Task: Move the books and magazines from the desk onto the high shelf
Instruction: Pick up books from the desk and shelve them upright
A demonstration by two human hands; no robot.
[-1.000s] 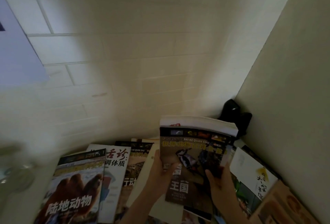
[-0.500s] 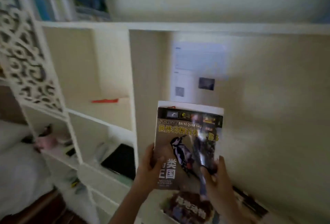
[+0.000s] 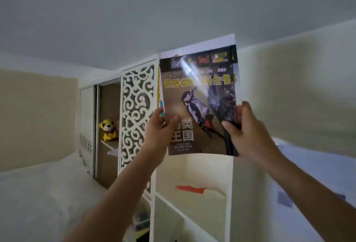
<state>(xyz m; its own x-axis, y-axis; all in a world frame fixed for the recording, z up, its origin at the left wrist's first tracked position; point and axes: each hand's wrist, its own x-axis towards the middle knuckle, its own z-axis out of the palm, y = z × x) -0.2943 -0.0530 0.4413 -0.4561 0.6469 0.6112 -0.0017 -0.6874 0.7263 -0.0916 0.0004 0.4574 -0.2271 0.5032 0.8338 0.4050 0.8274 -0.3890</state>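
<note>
A dark-covered animal book with a woodpecker on its front is held upright, raised in front of the top of the white shelf unit. My left hand grips its lower left edge, thumb on the cover. My right hand grips the lower right edge by the spine. The book hides most of the high shelf behind it; a sliver of colourful book spines shows at its left edge. The desk is out of view.
A white carved lattice panel stands left of the book. A yellow plush toy sits on a shelf in the wardrobe further left. A red object lies in a lower cubby. Ceiling fills the top.
Both hands have lifted the book from the desk pile up toward the top shelf. The view has tilted upward from the desk to the ceiling.
</note>
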